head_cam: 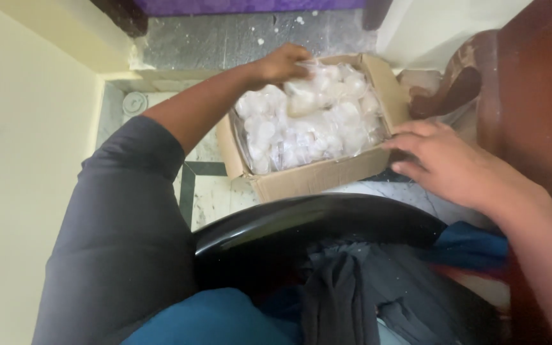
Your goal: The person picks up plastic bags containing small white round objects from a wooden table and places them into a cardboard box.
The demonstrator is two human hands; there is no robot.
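An open cardboard box (317,176) stands on the floor, filled with clear plastic bags of small white round pieces (301,137). My left hand (282,64) reaches over the box's far edge and grips one such clear bag (317,89), lifted slightly above the rest. My right hand (445,163) rests with fingers spread against the box's right front corner, holding nothing.
A black curved chair arm (314,220) crosses below the box. Dark grey and blue cloth (359,287) lies beneath it. Brown wooden furniture (531,89) stands at the right, a cream wall (20,147) at the left. A purple edge (244,6) runs along the top.
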